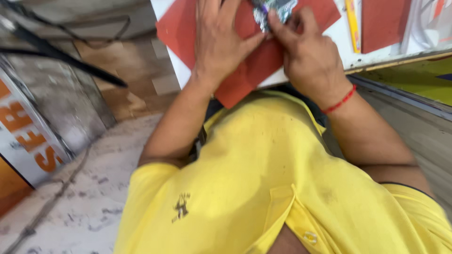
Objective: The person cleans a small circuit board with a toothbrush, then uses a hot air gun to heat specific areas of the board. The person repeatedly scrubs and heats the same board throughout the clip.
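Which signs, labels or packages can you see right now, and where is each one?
Sign panel: far left, leaning by the floor, white with large orange letters.
Shirt emblem: small dark mark on the yellow shirt.
Shiny piece: silvery-dark, on the red sheet between both hands; too blurred to identify.

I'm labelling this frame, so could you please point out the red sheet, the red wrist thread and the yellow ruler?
red sheet (245, 75), head view, bare lower part.
red wrist thread (340, 101), head view, band's middle.
yellow ruler (352, 26), head view, mid-length.
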